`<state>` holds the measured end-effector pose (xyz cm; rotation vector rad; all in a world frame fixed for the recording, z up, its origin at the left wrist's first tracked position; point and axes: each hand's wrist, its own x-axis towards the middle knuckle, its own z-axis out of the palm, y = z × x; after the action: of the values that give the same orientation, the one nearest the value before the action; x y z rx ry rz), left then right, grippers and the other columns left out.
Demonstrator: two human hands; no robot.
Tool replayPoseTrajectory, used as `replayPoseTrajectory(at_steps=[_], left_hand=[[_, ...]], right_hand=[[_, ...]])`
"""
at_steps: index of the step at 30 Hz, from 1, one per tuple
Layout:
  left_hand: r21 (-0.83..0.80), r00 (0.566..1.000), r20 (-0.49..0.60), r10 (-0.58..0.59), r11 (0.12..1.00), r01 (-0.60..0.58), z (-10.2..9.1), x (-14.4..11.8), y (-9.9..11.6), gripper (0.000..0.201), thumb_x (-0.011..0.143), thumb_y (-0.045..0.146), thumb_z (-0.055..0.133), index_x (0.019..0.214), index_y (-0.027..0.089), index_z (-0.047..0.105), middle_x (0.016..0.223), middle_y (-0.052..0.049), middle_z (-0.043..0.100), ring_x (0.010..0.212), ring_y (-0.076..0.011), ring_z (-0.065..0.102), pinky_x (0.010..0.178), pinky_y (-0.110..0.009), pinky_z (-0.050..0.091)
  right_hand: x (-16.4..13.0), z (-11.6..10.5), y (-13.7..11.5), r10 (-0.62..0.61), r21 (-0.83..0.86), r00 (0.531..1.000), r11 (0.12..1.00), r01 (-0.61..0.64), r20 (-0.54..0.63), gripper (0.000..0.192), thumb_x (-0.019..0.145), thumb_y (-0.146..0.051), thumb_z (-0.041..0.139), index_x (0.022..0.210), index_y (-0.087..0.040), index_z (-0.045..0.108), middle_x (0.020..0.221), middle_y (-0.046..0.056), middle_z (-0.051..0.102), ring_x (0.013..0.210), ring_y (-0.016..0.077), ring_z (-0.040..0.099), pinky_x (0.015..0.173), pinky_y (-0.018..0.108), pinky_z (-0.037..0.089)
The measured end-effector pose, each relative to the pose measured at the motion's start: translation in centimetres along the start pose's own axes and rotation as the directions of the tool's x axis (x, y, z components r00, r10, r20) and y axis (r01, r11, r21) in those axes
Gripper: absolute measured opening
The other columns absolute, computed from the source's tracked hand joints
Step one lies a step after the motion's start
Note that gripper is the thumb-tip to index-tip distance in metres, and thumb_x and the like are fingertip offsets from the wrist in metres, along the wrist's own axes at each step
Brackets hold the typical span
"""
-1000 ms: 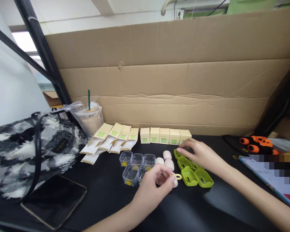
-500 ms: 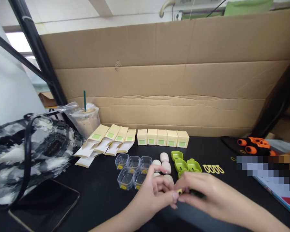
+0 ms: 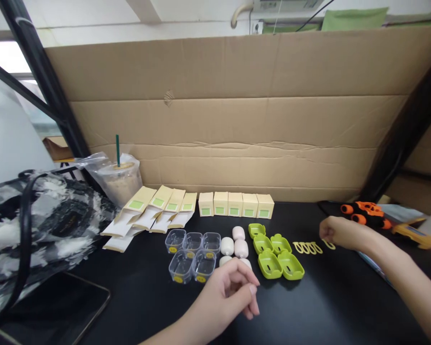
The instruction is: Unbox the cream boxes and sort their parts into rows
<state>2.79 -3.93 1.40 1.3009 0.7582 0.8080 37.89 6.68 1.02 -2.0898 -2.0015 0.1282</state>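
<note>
My left hand (image 3: 228,292) hovers low over the black table near its front, fingers loosely curled and holding nothing, just in front of the pink oval pieces (image 3: 237,242). My right hand (image 3: 339,232) is out to the right, its fingertips pinched on a small yellow ring (image 3: 329,245) that lies on the table next to a row of yellow rings (image 3: 307,247). Between the hands lie several lime-green cases (image 3: 275,251). Several clear small tubs (image 3: 192,251) stand left of the pink pieces.
A row of cream boxes (image 3: 236,204) and flattened cream cartons (image 3: 151,211) line the back by the cardboard wall (image 3: 237,120). An iced drink in a bag (image 3: 118,177), a patterned handbag (image 3: 32,225) and a phone (image 3: 50,306) are at left. Orange-black gloves (image 3: 364,213) lie at right.
My right hand took the yellow ring from my left hand and moved right to the ring row. My left hand stayed put and no longer holds anything. The view shifted rightward.
</note>
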Motion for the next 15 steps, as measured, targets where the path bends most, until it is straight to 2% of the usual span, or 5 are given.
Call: replayPoseTrajectory(at_steps=[3, 6, 11, 15], left_hand=[[-0.005, 1.0, 0.005, -0.003, 1.0, 0.003, -0.1, 0.0, 0.0, 0.027, 0.073, 0.037, 0.065, 0.077, 0.016, 0.049, 0.055, 0.003, 0.057, 0.047, -0.0072, 0.049, 0.052, -0.021, 0.04], [-0.001, 1.0, 0.008, -0.003, 1.0, 0.003, -0.2, 0.1, -0.1, 0.026, 0.073, 0.037, 0.065, 0.077, 0.017, 0.049, 0.055, 0.003, 0.057, 0.047, -0.0071, 0.049, 0.053, -0.021, 0.041], [0.0, 1.0, 0.0, -0.015, 1.0, 0.015, 0.0, 0.2, -0.1, 0.026, 0.072, 0.036, 0.066, 0.076, 0.017, 0.05, 0.053, 0.004, 0.056, 0.047, -0.0074, 0.049, 0.052, -0.022, 0.041], [-0.012, 0.999, 0.022, -0.025, 1.0, 0.026, 0.2, 0.1, -0.1, 0.026, 0.072, 0.036, 0.066, 0.076, 0.017, 0.049, 0.054, 0.004, 0.056, 0.047, -0.0073, 0.049, 0.052, -0.021, 0.041]], right_hand=[[-0.1, 0.2, -0.6, 0.011, -0.033, 0.968, 0.999, -0.002, 0.251, 0.022, 0.092, -0.03, 0.054, 0.11, -0.019, 0.059, 0.111, 0.006, 0.062, 0.088, 0.017, 0.062, 0.075, 0.035, 0.053], [-0.2, 0.3, -1.3, 0.003, -0.036, 0.935, 0.999, 0.01, 0.356, 0.023, 0.091, -0.031, 0.055, 0.111, -0.019, 0.059, 0.113, 0.006, 0.061, 0.091, 0.0181, 0.062, 0.077, 0.037, 0.053], [-0.5, 0.5, -1.2, -0.025, -0.02, 0.938, 0.999, 0.034, 0.345, 0.023, 0.091, -0.031, 0.055, 0.111, -0.018, 0.059, 0.113, 0.006, 0.061, 0.09, 0.0179, 0.062, 0.076, 0.036, 0.053], [-0.4, -0.2, -2.0, -0.085, -0.023, 0.978, 0.996, 0.091, 0.192, 0.022, 0.092, -0.03, 0.054, 0.11, -0.018, 0.059, 0.112, 0.006, 0.061, 0.091, 0.0176, 0.062, 0.078, 0.037, 0.053]])
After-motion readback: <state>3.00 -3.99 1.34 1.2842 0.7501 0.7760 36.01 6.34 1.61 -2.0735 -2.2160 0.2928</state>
